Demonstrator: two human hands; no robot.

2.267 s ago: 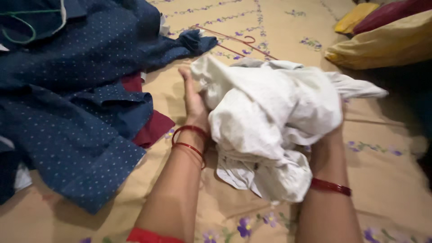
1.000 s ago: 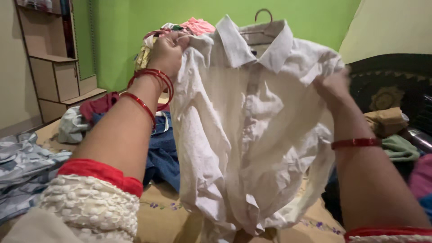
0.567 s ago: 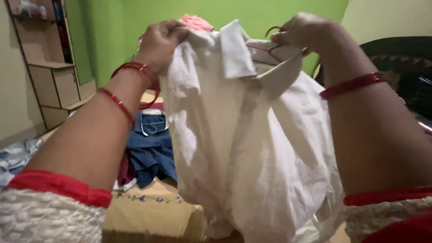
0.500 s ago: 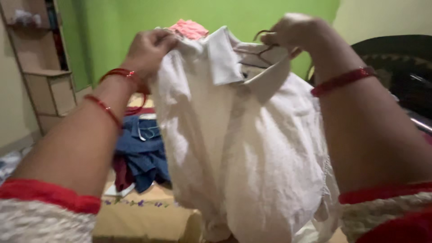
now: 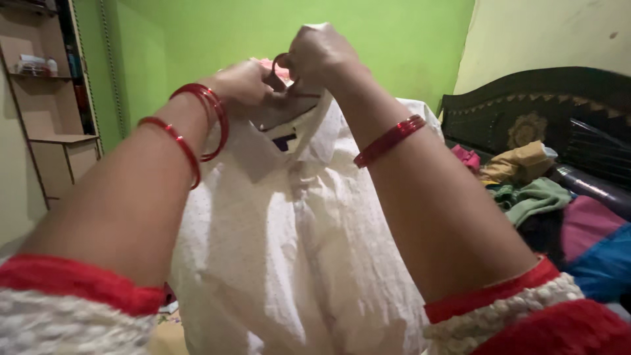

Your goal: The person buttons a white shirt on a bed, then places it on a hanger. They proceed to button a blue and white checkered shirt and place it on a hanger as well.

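Crumpled white cotton collared shirt (image 5: pixel 296 250) held up high, hanging free. Left hand (image 5: pixel 246 85) pinching collar; right hand (image 5: pixel 322 56) closed around thin reddish hanger hook (image 5: pixel 281 62), keeping neckline spread.

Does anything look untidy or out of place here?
Yes. Clothes lie in a loose heap by the dark headboard. The white shirt, held up by both hands at its collar, is wrinkled.

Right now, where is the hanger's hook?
In the head view, the hanger hook peeks out at top centre, between the left hand and right hand, above the white shirt.
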